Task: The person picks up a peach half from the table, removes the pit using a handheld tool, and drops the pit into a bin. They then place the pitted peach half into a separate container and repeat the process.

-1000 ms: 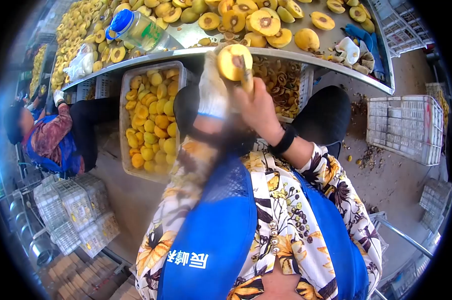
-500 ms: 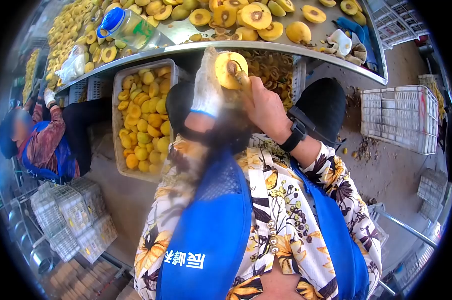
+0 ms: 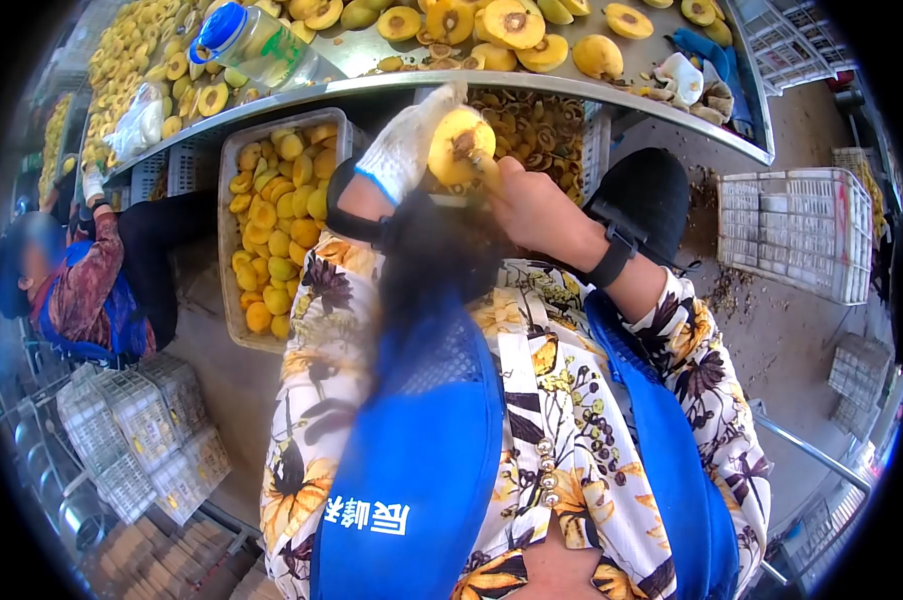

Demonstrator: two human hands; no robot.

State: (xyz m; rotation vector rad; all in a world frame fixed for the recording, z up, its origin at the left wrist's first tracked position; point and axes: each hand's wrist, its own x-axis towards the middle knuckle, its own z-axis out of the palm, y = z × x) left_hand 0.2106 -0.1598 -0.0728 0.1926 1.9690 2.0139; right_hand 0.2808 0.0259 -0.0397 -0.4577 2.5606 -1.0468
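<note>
L hand (image 3: 403,145), gloved, had swung outward at the wrist vs a moment ago; it cupped the fruit half (image 3: 457,143) from behind, fingers mostly hidden. Fruit sat betw the hands, cut face showing: prob light, firm-ish, slick on the cut, easily bruised; best hold was skin-side. Tool (image 3: 489,175) tip was at cut face, contact unclear. Bare R hand (image 3: 546,208) had fingers curled tight round its handle.

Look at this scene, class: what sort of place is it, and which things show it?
Probably a fruit-processing workshop: halved yellow fruits cover much of a long silvery metal table, a rectangular translucent plastic tub holds more yellow fruit, and white slatted plastic crates stand around.
</note>
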